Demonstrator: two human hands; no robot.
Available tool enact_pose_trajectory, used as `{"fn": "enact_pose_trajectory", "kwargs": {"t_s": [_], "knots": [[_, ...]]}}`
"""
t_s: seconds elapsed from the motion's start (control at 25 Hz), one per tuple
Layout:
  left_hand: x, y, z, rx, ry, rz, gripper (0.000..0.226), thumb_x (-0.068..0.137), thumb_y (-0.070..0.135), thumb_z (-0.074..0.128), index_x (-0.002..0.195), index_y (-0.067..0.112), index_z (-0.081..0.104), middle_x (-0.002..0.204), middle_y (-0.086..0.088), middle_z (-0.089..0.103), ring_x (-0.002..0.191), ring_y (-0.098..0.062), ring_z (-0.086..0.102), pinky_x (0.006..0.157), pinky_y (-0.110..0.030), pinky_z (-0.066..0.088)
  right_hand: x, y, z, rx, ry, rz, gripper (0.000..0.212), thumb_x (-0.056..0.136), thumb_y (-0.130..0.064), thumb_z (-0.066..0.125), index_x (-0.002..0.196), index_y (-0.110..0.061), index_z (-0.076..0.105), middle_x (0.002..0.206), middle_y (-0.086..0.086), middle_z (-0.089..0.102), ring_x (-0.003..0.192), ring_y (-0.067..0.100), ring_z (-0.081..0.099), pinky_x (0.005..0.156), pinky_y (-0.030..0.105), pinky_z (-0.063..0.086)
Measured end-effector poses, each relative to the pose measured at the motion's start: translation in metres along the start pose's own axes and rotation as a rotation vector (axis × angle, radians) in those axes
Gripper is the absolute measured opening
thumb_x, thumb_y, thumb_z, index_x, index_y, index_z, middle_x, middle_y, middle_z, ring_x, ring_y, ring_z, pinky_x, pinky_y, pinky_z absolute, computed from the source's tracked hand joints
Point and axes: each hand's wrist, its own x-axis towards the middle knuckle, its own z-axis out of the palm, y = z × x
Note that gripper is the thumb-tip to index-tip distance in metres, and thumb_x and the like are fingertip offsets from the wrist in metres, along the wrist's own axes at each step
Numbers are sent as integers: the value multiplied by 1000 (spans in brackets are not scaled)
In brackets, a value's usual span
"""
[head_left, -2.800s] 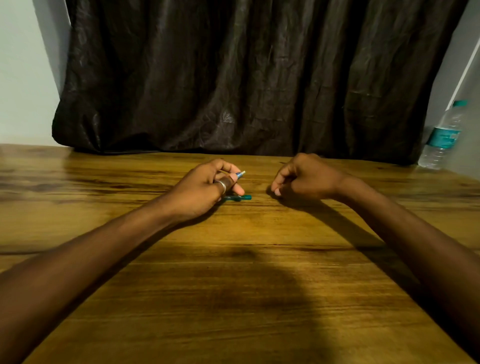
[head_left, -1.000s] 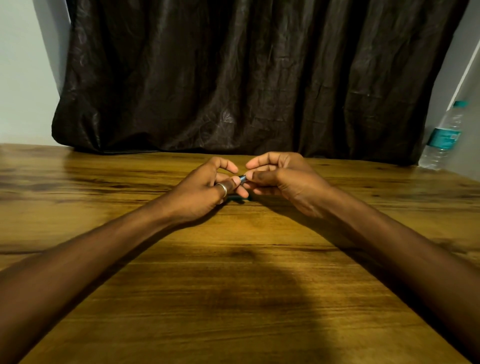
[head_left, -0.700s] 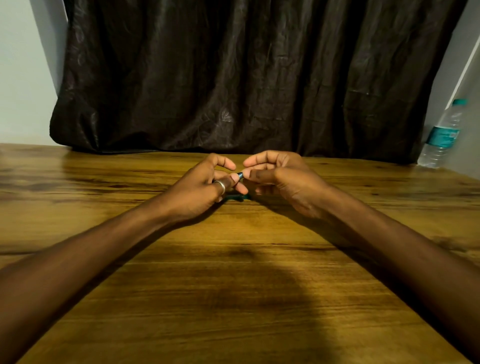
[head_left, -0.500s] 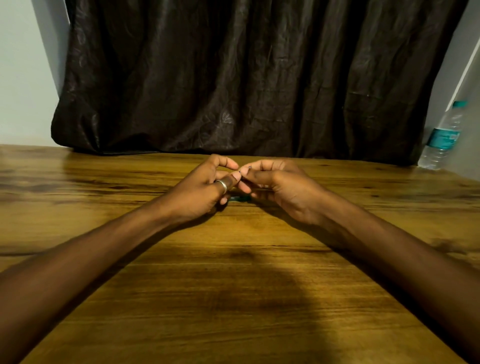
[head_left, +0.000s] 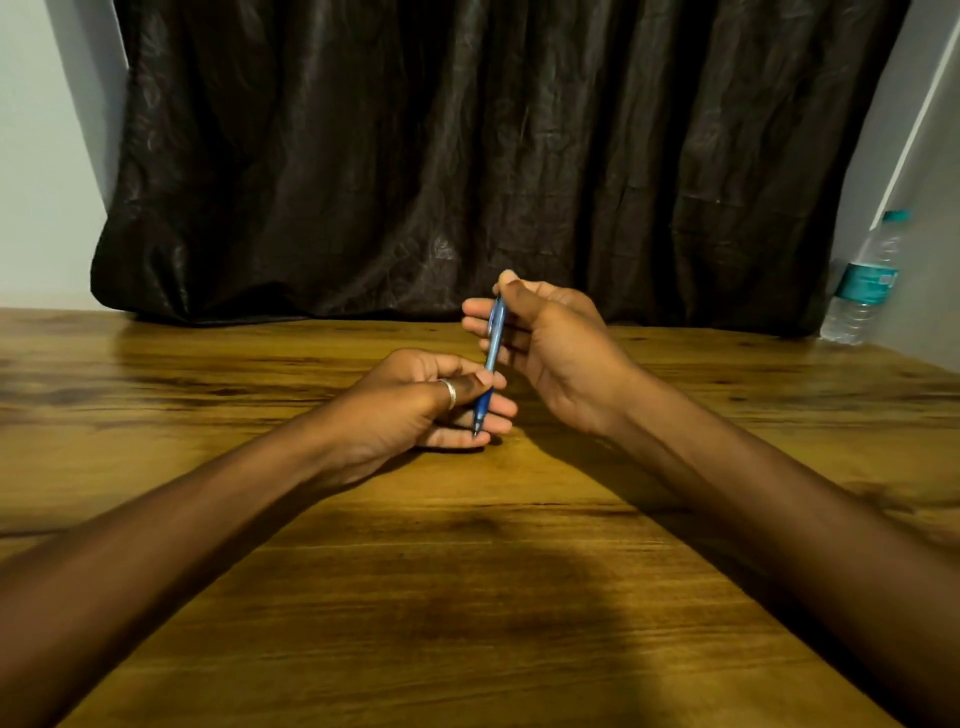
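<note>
A blue pen (head_left: 492, 353) stands nearly upright between my two hands above the wooden table (head_left: 467, 571), its tip pointing down. My right hand (head_left: 550, 343) grips the pen's upper end, with the thumb on top. My left hand (head_left: 415, 405), with a silver ring on one finger, rests low on the table and pinches the pen's dark lower grip between thumb and fingers. The green piece seen earlier on the table is hidden behind my left hand.
A dark curtain (head_left: 467, 156) hangs behind the table's far edge. A clear water bottle (head_left: 865, 283) with a teal cap and label stands at the far right by the wall.
My right hand has risen from the left hand, and the blue pen, earlier tucked in my left hand, now stands upright between both hands.
</note>
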Motion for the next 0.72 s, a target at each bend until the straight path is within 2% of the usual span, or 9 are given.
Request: {"fn": "enact_pose_trajectory", "kwargs": {"t_s": [0.12, 0.24, 0.28, 0.4, 0.48, 0.56, 0.72], "knots": [[-1, 0, 1, -66, -8, 5, 21, 101, 18, 57, 114, 8, 69, 101, -13, 80, 91, -20, 79, 81, -33, 65, -1, -5, 19, 113, 58, 110, 23, 104, -33, 46, 101, -13, 57, 79, 5, 71, 69, 16, 72, 71, 29, 56], [-2, 0, 0, -84, 33, -1, 22, 102, 21, 56, 113, 7, 69, 97, -12, 78, 89, -20, 79, 79, -32, 64, 6, -7, 32, 116, 119, 218, 32, 103, -44, 42, 94, -16, 55, 58, -2, 51, 49, 10, 48, 53, 26, 40], [-2, 0, 0, -95, 42, -15, 29, 102, 30, 55, 113, 7, 69, 98, -13, 78, 90, -21, 79, 80, -33, 64, 10, -7, 35, 123, 133, 232, 35, 103, -46, 40, 92, -16, 54, 53, -4, 46, 44, 8, 40, 48, 25, 34], [-3, 2, -2, -204, -38, -144, 82, 95, 71, 33, 125, 1, 63, 112, -23, 76, 108, -31, 75, 93, -40, 59, 17, -8, 39, 163, 158, 229, 41, 103, -50, 35, 84, -17, 52, 44, -7, 36, 37, 7, 28, 39, 21, 22], [-5, 3, -4, -266, -130, -204, 105, 88, 83, 21, 133, -5, 57, 124, -29, 71, 119, -37, 69, 104, -45, 52, 17, -7, 38, 217, 154, 227, 40, 102, -46, 35, 80, -17, 50, 44, -7, 33, 36, 7, 25, 35, 18, 18], [-6, 1, -4, -292, -184, -220, 113, 85, 87, 19, 136, -7, 54, 128, -32, 67, 123, -40, 66, 109, -48, 48, 17, -5, 35, 259, 145, 227, 37, 101, -43, 36, 78, -17, 50, 44, -7, 32, 36, 7, 23, 34, 17, 16], [-5, 0, 0, -318, -219, -221, 116, 83, 89, 21, 137, -10, 52, 130, -34, 65, 125, -42, 64, 108, -49, 48, 14, -2, 26, 293, 107, 204, 37, 98, -40, 35, 76, -15, 52, 44, -7, 30, 36, 8, 21, 35, 17, 15]]}}
